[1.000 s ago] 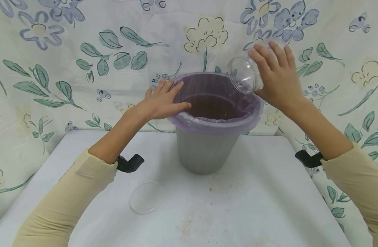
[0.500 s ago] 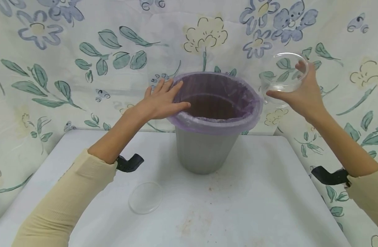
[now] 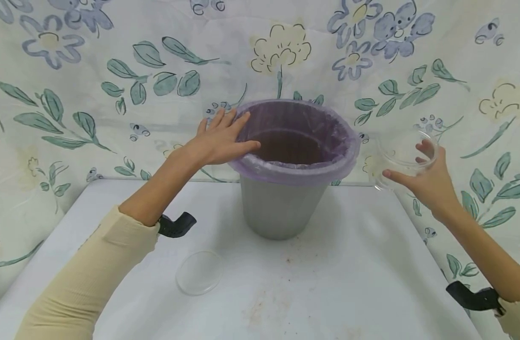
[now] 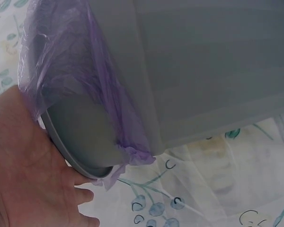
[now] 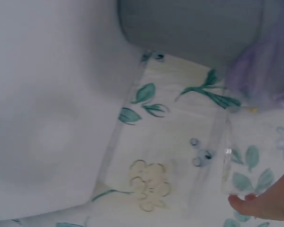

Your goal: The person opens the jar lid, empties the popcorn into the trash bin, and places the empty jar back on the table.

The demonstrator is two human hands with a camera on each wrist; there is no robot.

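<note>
A grey trash bin (image 3: pixel 283 208) stands upright on the table, a purple bin liner (image 3: pixel 294 174) folded over its rim. My left hand (image 3: pixel 217 144) rests on the left side of this rim with fingers spread and thumb pointing inward; the left wrist view shows its palm against the edge. To the right of the bin, my right hand (image 3: pixel 434 182) holds a clear round container (image 3: pixel 400 163) in the air, thumb on the near side and fingers on the far side. The container is see-through and shows no contents. In the right wrist view, my thumb (image 5: pixel 260 203) lies at its edge.
On the white table (image 3: pixel 349 274) lies a clear round lid (image 3: pixel 199 273), left of the bin and near my left forearm. Reddish-brown crumbs (image 3: pixel 264 304) are scattered in front of the bin. Flower-printed cloth (image 3: pixel 166 28) hangs behind and at the sides.
My right hand has drawn the container away from over the bin's right rim, turned it from tilted toward nearly upright, and lowered it to the right. The left hand stays on the rim.
</note>
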